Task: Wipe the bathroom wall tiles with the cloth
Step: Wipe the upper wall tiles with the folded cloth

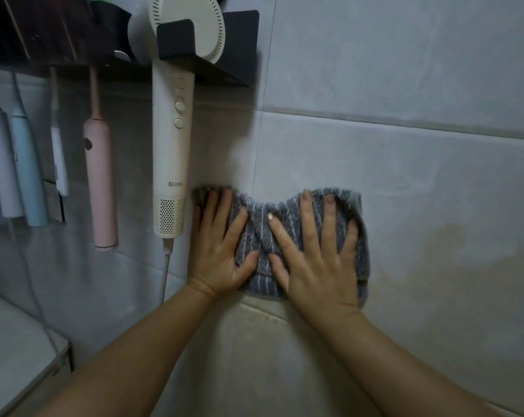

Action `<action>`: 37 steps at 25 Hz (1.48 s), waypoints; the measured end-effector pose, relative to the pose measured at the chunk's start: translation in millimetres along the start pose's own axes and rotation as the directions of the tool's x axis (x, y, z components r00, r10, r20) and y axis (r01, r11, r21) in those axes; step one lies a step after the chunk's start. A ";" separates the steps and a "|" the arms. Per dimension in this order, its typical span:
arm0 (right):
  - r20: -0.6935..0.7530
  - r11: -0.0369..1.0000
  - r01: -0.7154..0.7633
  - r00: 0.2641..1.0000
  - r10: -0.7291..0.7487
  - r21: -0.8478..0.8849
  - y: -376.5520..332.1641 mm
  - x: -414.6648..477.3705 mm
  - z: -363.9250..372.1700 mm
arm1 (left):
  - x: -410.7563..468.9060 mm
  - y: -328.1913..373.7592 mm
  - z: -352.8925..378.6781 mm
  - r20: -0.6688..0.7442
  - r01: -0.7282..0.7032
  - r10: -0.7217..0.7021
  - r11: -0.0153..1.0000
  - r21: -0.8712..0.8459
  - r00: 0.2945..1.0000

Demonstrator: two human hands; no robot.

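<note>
Reaching in from the lower edge, two bare forearms lead to the left hand [221, 251] and the right hand [317, 260], both laid flat with fingers spread, palms pressing the cloth [262, 236] against the wall tiles [405, 182]; neither hand is closed around it. The cloth is grey-blue with pale stripes, folded and slightly bunched between the hands, lying on a tile just above a grout line. To its right the tile carries a yellowish stain [465, 251]. Just left of the left hand hangs a white hair dryer [170, 145], its cord dropping below, seated in a dark wall holder [224, 55]. Further left, a pink electric toothbrush [101, 176] and a light blue toothbrush [26, 164] hang from a dark shelf [44, 34], with white ones beside them.
</note>
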State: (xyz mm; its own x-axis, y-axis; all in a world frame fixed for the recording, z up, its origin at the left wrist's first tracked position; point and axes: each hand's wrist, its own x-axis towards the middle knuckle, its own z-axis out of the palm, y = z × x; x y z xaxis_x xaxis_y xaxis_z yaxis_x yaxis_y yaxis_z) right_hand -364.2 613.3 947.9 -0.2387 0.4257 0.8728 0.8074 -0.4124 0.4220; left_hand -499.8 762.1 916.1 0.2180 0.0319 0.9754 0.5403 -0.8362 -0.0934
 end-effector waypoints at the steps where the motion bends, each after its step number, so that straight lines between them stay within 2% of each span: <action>1: 0.007 1.000 0.018 1.000 -0.018 0.010 -3.8 -13.8 2.5 | -12.9 4.4 2.9 -0.002 -0.002 0.002 1.000 -0.002 1.000; 8: 0.047 0.996 0.083 0.995 -0.083 -0.013 15.0 -79.6 3.3 | -59.3 50.5 15.2 0.013 0.068 -0.069 0.996 0.063 0.998; 11: -0.007 0.999 0.028 1.000 -0.028 -0.040 38.9 -70.4 -6.5 | -35.0 67.5 14.5 0.005 0.042 -0.042 0.998 0.039 0.999; 15: -0.091 0.996 -0.087 0.992 0.084 -0.036 75.0 -10.4 -24.1 | 40.8 72.4 -0.2 -0.031 -0.015 0.015 1.000 -0.006 0.999; 18: -0.089 0.981 -0.174 0.982 0.167 -0.081 99.0 34.1 -34.0 | 103.1 73.7 -11.1 -0.067 0.028 -0.028 1.000 0.003 0.997; 22: -0.096 0.968 -0.235 0.969 0.227 -0.083 105.7 10.6 -35.1 | 91.9 98.0 -3.9 -0.075 0.051 -0.052 0.999 -0.009 0.996; 26: 0.003 0.985 -0.128 0.992 0.129 -0.112 93.3 -59.1 -29.1 | 36.7 123.2 11.4 -0.015 -0.057 0.057 0.998 0.031 0.998; 28: 0.011 0.990 -0.086 0.996 0.088 -0.110 106.6 -56.1 -33.9 | 45.3 128.4 10.3 -0.017 -0.106 0.107 0.994 0.039 0.994; 30: -0.042 0.982 -0.143 0.989 0.138 -0.123 134.5 -26.3 -44.2 | 84.9 136.2 5.2 -0.045 -0.109 0.110 0.994 0.029 0.993; 33: -0.093 0.947 -0.287 0.957 0.276 -0.143 189.9 3.0 -62.0 | 149.7 166.2 1.5 -0.081 -0.038 0.038 0.999 -0.005 0.996; 37: -0.101 0.914 -0.379 0.925 0.367 -0.143 195.2 -59.0 -62.4 | 119.2 211.5 11.9 -0.050 -0.138 0.137 0.990 -0.026 0.989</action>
State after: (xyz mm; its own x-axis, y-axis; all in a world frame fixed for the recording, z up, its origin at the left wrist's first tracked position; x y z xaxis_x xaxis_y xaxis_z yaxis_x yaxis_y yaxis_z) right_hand -226.2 457.5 994.1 0.0213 0.1605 0.9868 0.7514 -0.6536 0.0901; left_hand -349.8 595.6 1010.3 0.2490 -0.1099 0.9622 0.4834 -0.8469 -0.2218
